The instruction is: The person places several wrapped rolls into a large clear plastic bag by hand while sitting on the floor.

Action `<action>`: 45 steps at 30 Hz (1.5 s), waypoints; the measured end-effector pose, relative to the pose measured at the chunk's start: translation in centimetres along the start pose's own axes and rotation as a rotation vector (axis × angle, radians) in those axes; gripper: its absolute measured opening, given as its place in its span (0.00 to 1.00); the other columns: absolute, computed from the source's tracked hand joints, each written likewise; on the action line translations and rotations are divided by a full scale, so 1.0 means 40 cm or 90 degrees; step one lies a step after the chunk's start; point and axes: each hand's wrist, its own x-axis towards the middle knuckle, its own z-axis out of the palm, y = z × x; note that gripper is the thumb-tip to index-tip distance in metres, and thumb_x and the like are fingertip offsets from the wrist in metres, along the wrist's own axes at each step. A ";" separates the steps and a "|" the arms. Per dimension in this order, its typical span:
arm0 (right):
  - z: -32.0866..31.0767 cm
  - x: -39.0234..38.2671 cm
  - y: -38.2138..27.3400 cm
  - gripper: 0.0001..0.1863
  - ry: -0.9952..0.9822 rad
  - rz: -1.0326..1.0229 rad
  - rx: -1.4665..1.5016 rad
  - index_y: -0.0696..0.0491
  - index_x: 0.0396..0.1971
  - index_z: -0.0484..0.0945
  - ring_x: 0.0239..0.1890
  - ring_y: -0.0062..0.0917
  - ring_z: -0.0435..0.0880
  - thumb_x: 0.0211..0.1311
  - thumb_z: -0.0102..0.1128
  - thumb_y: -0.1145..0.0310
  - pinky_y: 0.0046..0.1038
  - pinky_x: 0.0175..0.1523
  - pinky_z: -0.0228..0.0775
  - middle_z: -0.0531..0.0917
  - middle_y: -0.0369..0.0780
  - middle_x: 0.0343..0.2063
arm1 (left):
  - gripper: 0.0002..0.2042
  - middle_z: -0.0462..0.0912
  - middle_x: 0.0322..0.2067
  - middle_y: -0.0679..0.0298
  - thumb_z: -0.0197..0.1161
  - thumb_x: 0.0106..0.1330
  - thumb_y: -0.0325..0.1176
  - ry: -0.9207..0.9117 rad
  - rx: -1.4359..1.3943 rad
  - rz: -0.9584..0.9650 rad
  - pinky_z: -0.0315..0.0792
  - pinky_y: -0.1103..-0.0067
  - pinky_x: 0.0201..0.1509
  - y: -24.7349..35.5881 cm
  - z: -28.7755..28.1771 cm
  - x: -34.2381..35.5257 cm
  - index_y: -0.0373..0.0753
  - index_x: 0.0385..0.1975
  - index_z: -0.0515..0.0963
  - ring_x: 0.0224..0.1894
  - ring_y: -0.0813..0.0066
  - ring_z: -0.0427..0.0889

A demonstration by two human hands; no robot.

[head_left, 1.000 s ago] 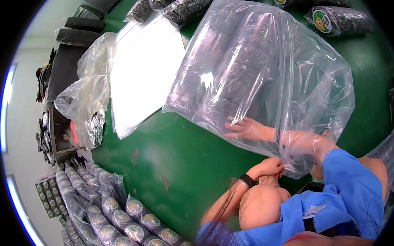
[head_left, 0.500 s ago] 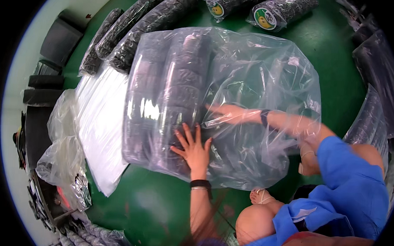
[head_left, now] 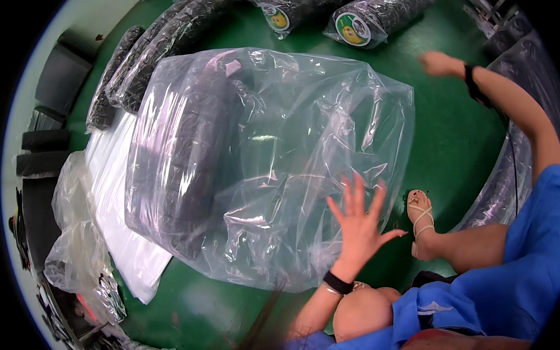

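Observation:
A large clear plastic bag point(head_left: 306, 126) lies on the green floor. Two dark rolls point(head_left: 198, 141) sit side by side in its left part; its right part is slack and wrinkled. My left hand point(head_left: 361, 227) is open, fingers spread, over the bag's near right part; whether it touches the film I cannot tell. Beyond the bag's right edge, my right hand point(head_left: 444, 63) is out over the floor. Its fingers look partly curled but blurred, and nothing shows in them. Both wrists wear dark bands.
Several wrapped dark rolls point(head_left: 173, 48) lie at the far left, and more with round labels point(head_left: 353, 29) at the back. White sheets point(head_left: 115, 200) and crumpled clear film point(head_left: 74, 229) are at the left. Another wrapped roll point(head_left: 499, 176) lies at the right, near my sandalled foot point(head_left: 420, 220).
My right hand has come out of the bag and swung far right. My left hand has lifted off the rolls and moved right. The bag appears further left in the view.

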 end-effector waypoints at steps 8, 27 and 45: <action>-0.149 0.358 -0.145 0.31 0.613 -0.040 0.025 0.58 0.62 0.68 0.68 0.46 0.65 0.57 0.58 0.63 0.43 0.71 0.56 0.71 0.51 0.62 | 0.48 0.43 0.75 0.54 0.74 0.52 0.50 -0.111 0.225 -0.264 0.36 0.32 0.66 -0.277 0.174 -0.093 0.54 0.73 0.55 0.76 0.42 0.37; 0.150 0.124 0.208 0.19 0.365 0.041 -0.088 0.55 0.46 0.74 0.42 0.46 0.80 0.65 0.58 0.56 0.42 0.46 0.73 0.81 0.49 0.37 | 0.25 0.59 0.71 0.56 0.43 0.78 0.45 -0.231 -0.550 -0.154 0.52 0.60 0.73 -0.101 -0.031 0.070 0.40 0.70 0.61 0.74 0.58 0.54; -0.016 -0.294 -0.953 0.05 0.427 -0.555 0.352 0.55 0.22 0.74 0.23 0.44 0.80 0.47 0.58 0.70 0.38 0.28 0.72 0.79 0.47 0.22 | 0.29 0.73 0.58 0.61 0.54 0.72 0.48 0.098 -0.486 -0.174 0.71 0.77 0.48 0.128 -0.453 0.129 0.42 0.69 0.63 0.49 0.75 0.74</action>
